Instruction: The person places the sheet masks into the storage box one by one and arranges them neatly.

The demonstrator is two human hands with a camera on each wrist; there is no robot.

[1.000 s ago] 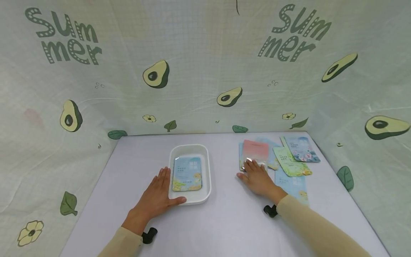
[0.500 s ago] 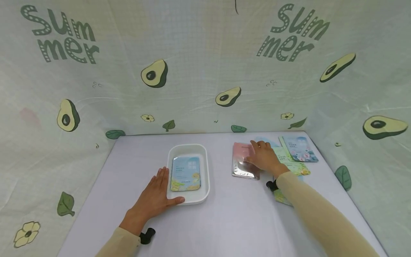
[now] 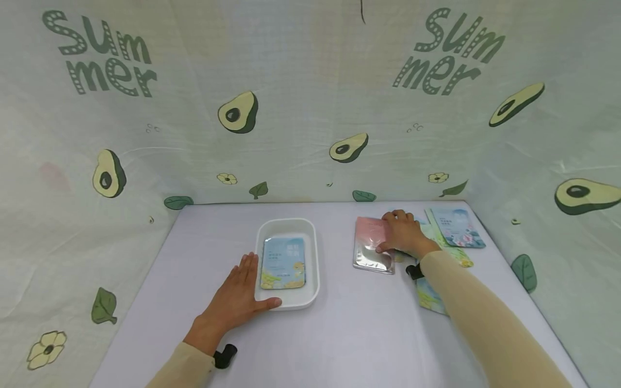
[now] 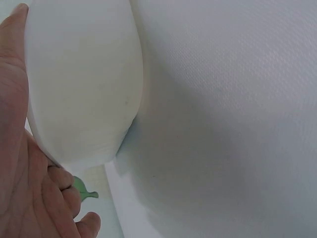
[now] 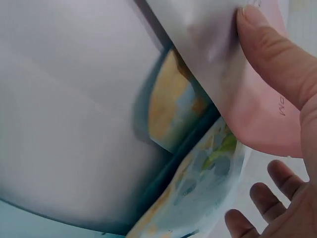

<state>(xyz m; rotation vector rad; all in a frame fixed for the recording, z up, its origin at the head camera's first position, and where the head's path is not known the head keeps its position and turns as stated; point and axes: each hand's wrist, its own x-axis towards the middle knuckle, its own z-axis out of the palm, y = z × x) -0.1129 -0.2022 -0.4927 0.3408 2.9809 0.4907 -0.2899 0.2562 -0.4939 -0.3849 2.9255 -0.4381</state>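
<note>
Left hand (image 3: 234, 297) wide, against white tray (image 3: 316, 269) holding blue sachet (image 3: 283, 263); right hand (image 3: 406, 235) pinches pink-silver sachet (image 3: 368, 245)

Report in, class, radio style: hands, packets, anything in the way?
Left hand against white tray, blue packet inside. Right hand at pink-and-silver packet, thumb on it. Possibly in the way: other packets bunched alongside.

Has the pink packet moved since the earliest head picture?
Yes: against the white tray, which stays put, the pink packet has shifted left, closer to the tray, and slightly down the picture.
</note>
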